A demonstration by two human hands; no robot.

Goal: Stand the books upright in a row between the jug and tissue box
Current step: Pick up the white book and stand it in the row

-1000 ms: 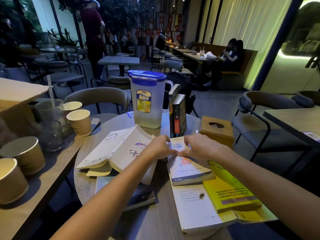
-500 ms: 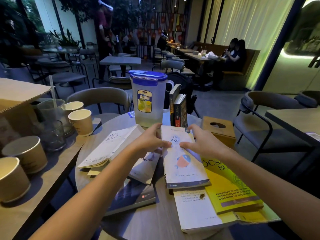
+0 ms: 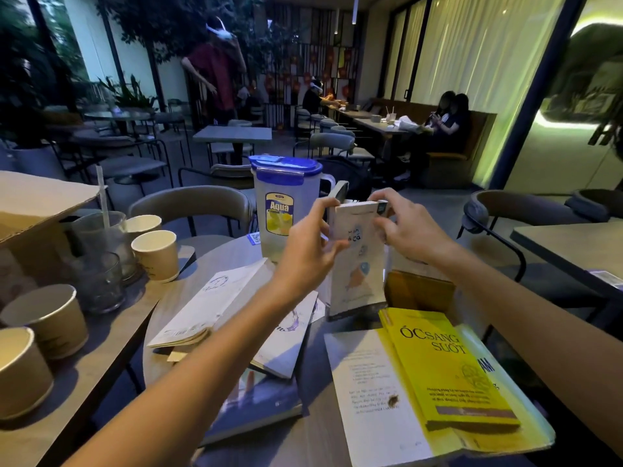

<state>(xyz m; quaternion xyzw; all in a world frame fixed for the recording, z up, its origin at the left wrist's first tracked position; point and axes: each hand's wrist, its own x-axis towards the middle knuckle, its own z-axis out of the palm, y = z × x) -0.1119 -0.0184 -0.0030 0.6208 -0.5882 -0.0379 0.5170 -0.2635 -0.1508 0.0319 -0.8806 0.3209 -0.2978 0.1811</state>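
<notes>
Hands, both on one white book [image 3: 357,264], held upright with its cover towards the camera.

Left hand [image 3: 308,254]: fingers [image 3: 320,210] curled round the book's left edge, thumb across the cover, upper fingers reaching the top left corner. Grip closed on the book.

Right hand [image 3: 409,230]: fingers pinch the top right corner, thumb on the cover, forefinger over the top edge. Also closed on the book.

Book position: between the two hands, with the left grip at its 9 o'clock and the right at its 1 o'clock. Its lower edge is down near the desk [image 3: 168,308]; cannot tell whether it touches.

Jug [image 3: 286,210], blue lid and yellow label, stands at the book's 10 o'clock, just beside it. Tissue box [image 3: 418,291], brown, is at the book's 4 o'clock, partly hidden by the book and the right forearm. Standing books [image 3: 340,192] show only as a dark top directly behind the held book, at 12 o'clock.

Lying flat on the desk:
- Open book [image 3: 215,305] at 8 o'clock of the held one.
- Dark blue book [image 3: 259,402] at 7 o'clock.
- Yellow book [image 3: 448,372] at 5 o'clock, on top of a large pale book [image 3: 367,399].

Paper cups [image 3: 156,254] stand well apart at 9 o'clock.
</notes>
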